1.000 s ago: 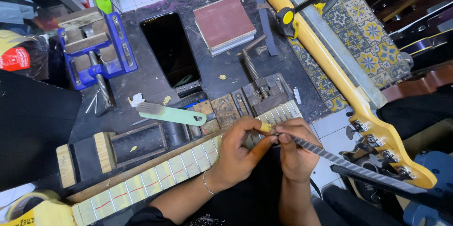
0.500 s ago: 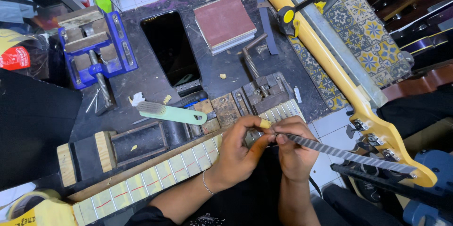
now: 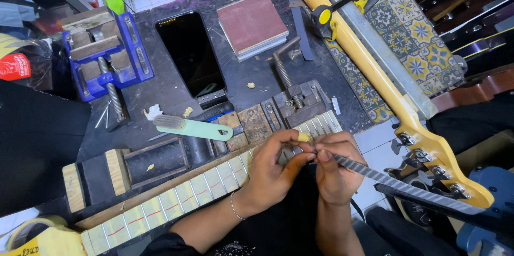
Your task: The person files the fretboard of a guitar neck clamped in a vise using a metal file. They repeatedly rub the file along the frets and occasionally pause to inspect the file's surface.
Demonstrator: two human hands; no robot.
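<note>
My left hand [image 3: 276, 167] rests on the end of a taped guitar neck [image 3: 176, 197] with pale masked frets, and pinches a small yellowish piece [image 3: 303, 137] between thumb and fingers. My right hand [image 3: 334, 167] grips a long dark file [image 3: 396, 184] near its tip. The file's tip meets my left fingers at the neck's end. Both hands touch each other over the fretboard's last frets [image 3: 321, 125].
A green-handled brush [image 3: 187, 126], a black phone [image 3: 190, 55], a reddish sanding block [image 3: 252, 23], a blue vise [image 3: 104, 55] and a small metal vise [image 3: 294, 98] lie on the dark bench. A yellow guitar neck [image 3: 375, 74] with tuners runs down the right side.
The hands have stayed at the neck's end; the file has shifted slightly along its length. Nothing else has moved.
</note>
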